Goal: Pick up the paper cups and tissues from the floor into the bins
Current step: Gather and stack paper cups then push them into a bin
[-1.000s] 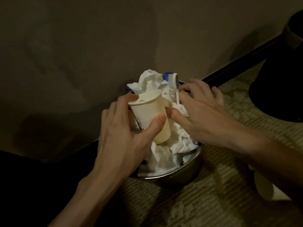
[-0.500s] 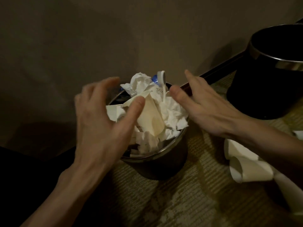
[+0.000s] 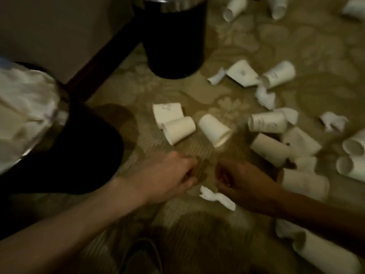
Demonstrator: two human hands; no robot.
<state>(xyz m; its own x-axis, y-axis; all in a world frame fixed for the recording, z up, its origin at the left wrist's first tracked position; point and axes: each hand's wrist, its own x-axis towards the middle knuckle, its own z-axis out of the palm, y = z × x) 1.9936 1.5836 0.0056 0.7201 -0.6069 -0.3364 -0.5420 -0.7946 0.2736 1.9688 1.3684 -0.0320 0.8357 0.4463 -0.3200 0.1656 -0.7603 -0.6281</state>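
Several white paper cups lie on their sides on the patterned carpet; the closest are one cup (image 3: 178,130) and another (image 3: 215,129) just beyond my hands. A crumpled tissue (image 3: 217,197) lies on the carpet between my wrists. My left hand (image 3: 169,175) and my right hand (image 3: 243,180) hover low over the carpet side by side, fingers loosely curled, holding nothing. The full bin (image 3: 61,113) at the left edge is heaped with tissues and cups. A second black bin (image 3: 173,42) with a metal rim stands at the top.
More cups and tissues, among them a cup (image 3: 267,122) and a tissue (image 3: 264,96), spread over the carpet to the right. A dark baseboard (image 3: 102,62) and the wall run behind the bins. A dark shoe-like shape (image 3: 142,256) sits at the bottom edge.
Both hands have left the full bin, with the cup staying in it, and dropped to the carpet. The view has swung right and down onto the scattered cups.
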